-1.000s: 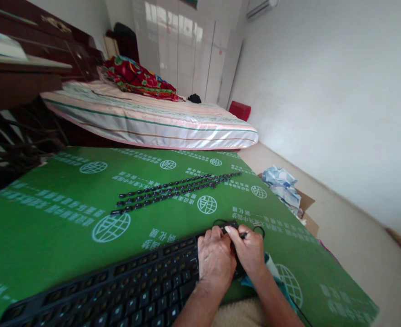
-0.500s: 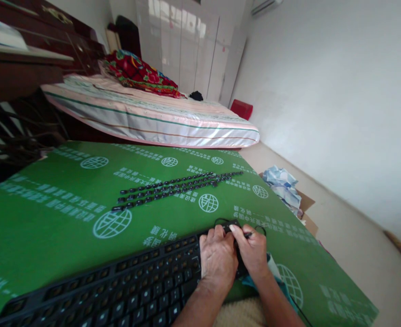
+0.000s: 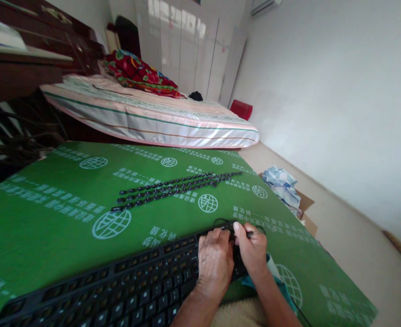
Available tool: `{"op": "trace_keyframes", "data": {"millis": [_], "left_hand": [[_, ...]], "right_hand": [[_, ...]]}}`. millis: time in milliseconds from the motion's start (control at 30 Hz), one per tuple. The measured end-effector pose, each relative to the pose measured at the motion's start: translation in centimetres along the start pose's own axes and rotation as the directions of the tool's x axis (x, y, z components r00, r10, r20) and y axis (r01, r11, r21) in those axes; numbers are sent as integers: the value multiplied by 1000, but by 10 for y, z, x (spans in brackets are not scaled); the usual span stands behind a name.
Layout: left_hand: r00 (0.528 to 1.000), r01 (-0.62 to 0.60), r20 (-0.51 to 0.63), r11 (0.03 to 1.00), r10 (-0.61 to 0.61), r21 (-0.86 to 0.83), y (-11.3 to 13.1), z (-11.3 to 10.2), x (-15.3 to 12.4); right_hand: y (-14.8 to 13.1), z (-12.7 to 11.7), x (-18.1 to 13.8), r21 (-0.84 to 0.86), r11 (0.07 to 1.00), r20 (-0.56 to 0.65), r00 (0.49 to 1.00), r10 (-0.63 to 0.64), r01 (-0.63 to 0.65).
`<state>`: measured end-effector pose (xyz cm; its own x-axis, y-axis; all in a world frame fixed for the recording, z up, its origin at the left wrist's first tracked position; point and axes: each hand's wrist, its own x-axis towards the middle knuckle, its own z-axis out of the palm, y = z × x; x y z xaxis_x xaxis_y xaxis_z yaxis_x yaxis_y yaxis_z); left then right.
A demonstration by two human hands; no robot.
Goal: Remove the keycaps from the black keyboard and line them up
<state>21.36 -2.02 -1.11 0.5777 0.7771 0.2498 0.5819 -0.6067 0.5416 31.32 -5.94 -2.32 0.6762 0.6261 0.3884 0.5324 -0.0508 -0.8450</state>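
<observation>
"Keyboard (image 3: 118,282), where's it sitting on your feed?"

"Running across the bottom of my view, from 8 round to 5 o'clock, on a green printed board (image 3: 67,250). Far rows show bare sockets, nearer ones have caps."

"Anything past it on the left?"

"Yeah, I've got a striped bed (image 3: 159,121) with a red flowery blanket (image 3: 141,76), about 10 o'clock. Then rows of small dark pieces (image 3: 175,187) lying on the board, roughly 8, just left of centre."

"And the hands?"

"Left hand (image 3: 216,255) is near 6 o'clock, on the keyboard's right end. Fingers together and curled; tips are hidden, so I can't tell if they're gripping anything. Right hand (image 3: 253,246), about 5, sits right beside it: fingers clamped round some thin dark thing (image 3: 250,233), thumb sticking up over the keyboard's far corner. Can't make out what it is."

"Far right?"

"Teal cloth (image 3: 284,285) by the right forearm, between 4 and 5, then a crumpled pale-blue bundle (image 3: 280,181) at 3."
</observation>
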Motion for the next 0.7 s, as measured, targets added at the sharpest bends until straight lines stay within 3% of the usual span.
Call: {"op": "trace_keyframes", "data": {"millis": [233, 467, 600, 700], "left_hand": [[1000, -17, -23, 991, 15, -131, -2, -1, 0], [997, -17, -79, 972, -2, -234, -6, 1, 0], [989, -17, -144, 956, -26, -293, -11, 7, 0], [984, -2, -167, 936, -61, -353, -13, 10, 0]], "right_hand": [[0, -3, -1, 97, 993, -38, 997, 66, -62], [-1, -4, 0, 193, 980, -71, 996, 62, -48], [-6, -12, 4, 91, 996, -152, 988, 7, 7], [-10, -22, 6, -33, 995, -122, 988, -94, 90]]}}
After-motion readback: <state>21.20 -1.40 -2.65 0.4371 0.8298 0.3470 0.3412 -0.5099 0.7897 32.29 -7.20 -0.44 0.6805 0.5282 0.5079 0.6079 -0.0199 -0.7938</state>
